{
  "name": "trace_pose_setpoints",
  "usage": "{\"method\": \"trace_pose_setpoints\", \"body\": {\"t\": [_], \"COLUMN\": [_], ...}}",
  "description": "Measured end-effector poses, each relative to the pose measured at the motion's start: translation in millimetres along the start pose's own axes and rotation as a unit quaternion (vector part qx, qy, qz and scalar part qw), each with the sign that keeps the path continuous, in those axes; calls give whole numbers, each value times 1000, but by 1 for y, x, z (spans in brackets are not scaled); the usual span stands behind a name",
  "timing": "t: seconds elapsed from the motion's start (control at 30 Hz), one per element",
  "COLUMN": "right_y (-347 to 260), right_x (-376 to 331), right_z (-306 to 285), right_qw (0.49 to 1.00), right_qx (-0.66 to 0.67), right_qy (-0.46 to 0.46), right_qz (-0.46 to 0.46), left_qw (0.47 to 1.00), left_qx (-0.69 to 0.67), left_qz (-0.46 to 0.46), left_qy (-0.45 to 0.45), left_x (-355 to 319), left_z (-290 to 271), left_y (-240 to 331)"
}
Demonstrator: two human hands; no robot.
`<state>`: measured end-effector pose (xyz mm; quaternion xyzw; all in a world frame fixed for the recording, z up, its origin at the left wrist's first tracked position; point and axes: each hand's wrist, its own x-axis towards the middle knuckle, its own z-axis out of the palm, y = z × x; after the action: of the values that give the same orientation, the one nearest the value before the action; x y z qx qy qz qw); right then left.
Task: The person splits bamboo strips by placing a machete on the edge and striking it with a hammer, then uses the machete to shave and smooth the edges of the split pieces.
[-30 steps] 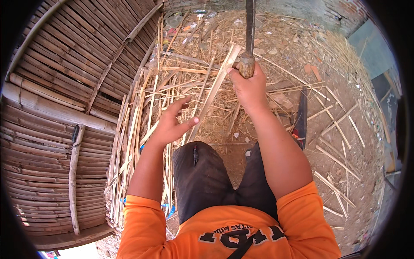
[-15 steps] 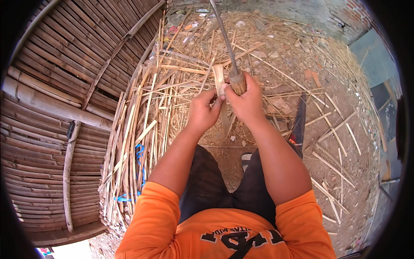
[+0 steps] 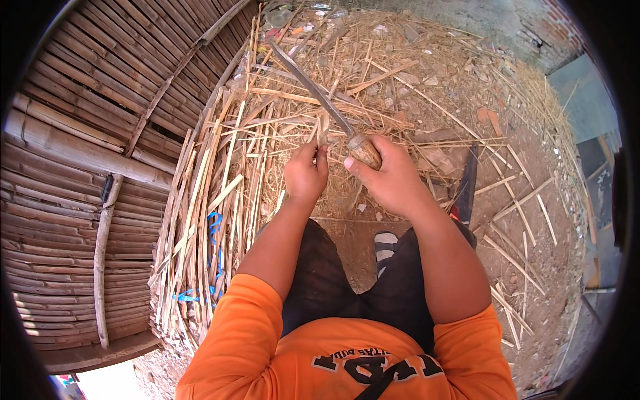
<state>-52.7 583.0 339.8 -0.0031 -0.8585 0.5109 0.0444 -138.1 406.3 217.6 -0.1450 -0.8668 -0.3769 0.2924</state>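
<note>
My right hand [image 3: 393, 175] is closed around the wooden handle [image 3: 365, 152] of a long machete-like knife [image 3: 313, 90]. Its dark, slightly curved blade slants up and away to the left. Just left of it, my left hand [image 3: 307, 175] is closed, thumb and fingers pinching a pale bamboo strip [image 3: 323, 128]. Only a short length of the strip stands out clearly above the fingertips. My hands are a small gap apart, above the littered ground in front of my knees. The blade passes close beyond the strip; whether they touch I cannot tell.
Split bamboo strips [image 3: 200, 193] lie heaped at my left, with blue twine [image 3: 215, 243] among them. A bamboo-slat wall [image 3: 80, 160] stands beyond. Loose strips [image 3: 517, 267] are scattered at right, near a long dark flat object [image 3: 468, 177]. A grey sheet [image 3: 581, 90] leans far right.
The knife has swung from nearly upright to a leftward slant. My right thumb has come off the bamboo strip, and my hands have parted slightly. The strip now looks shorter from here.
</note>
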Motion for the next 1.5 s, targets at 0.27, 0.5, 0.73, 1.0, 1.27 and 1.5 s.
{"method": "trace_pose_setpoints", "body": {"t": [0.27,0.5,0.73,1.0,1.27,1.5], "right_y": [-15,-5,-9,-9,-16,-4], "right_x": [-5,-7,-11,-7,0,-6], "right_z": [4,16,17,14,14,24], "right_qw": [999,999,995,998,997,980], "right_qx": [-22,48,96,65,1,176], "right_qy": [-21,-12,-33,-6,-58,-78], "right_qz": [14,21,8,6,54,52], "left_qw": [1000,999,999,999,999,956], "left_qx": [0,-5,-9,5,-3,-206], "left_qz": [-18,-26,-35,-38,-36,-209], "left_qy": [-3,-19,-13,-8,11,-11], "left_x": [-1,-1,-1,1,2,-10], "left_z": [-5,-13,-13,-12,-8,-40], "left_y": [-4,-2,-6,-5,-3,35]}}
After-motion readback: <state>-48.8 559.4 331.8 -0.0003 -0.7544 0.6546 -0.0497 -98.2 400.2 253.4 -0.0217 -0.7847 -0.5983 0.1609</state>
